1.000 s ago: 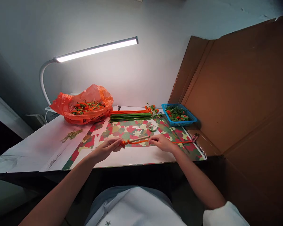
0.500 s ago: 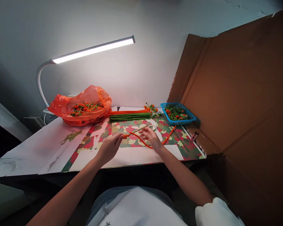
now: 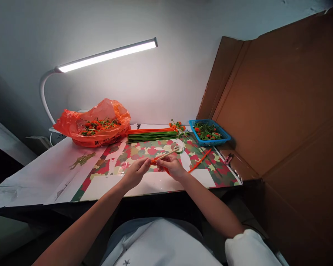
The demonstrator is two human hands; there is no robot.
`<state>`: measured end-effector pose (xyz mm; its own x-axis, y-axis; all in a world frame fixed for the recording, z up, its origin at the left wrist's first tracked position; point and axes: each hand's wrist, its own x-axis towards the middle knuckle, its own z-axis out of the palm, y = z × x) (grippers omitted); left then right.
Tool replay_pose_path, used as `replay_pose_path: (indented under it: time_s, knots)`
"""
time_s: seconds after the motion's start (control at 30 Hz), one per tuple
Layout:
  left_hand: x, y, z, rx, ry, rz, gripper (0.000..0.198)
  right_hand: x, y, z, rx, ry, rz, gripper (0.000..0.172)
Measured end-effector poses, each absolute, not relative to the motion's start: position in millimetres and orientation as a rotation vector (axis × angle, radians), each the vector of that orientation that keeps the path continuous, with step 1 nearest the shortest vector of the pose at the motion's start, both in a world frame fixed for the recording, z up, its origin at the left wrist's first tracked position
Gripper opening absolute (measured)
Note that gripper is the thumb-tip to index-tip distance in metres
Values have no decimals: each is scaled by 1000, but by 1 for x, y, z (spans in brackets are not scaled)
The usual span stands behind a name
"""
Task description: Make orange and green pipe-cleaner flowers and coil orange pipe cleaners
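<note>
My left hand is closed in a pinch on an orange pipe cleaner where it coils round a thin wooden stick. The stick points up and to the right, away from me. My right hand is closed on the same pipe cleaner just right of the coil, close to my left fingertips. Its loose tail comes out past my right hand and slants up to the right. Behind the stick's far end lies a pale ring like a tape roll. My fingers partly hide the coil.
Bundled green pipe cleaners lie behind my hands, with orange ones beyond. A red plastic bag of orange flowers stands left; a blue basket of green and orange pieces stands right. A lamp hangs above; cardboard rises at right.
My right hand has moved left and closed in beside my left hand, drawing the pipe cleaner near the coil. The open loop between the hands is gone.
</note>
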<state>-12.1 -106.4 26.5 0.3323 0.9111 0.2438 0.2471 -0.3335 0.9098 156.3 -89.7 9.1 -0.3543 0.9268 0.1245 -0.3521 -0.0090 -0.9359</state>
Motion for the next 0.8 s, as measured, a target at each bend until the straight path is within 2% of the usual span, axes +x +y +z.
replay_pose_path:
  time_s: [0.37, 0.67, 0.8]
  knots:
    - [-1, -101, 18, 1447, 856, 952, 46, 160, -88, 13, -705, -1328, 1552, 27]
    - [2, -85, 5, 1593, 910, 1048, 41, 157, -76, 6, -763, -1278, 1464, 30]
    - [-2, -85, 5, 1712, 1020, 1128, 33, 158, -73, 0, -759, -1219, 1441, 29]
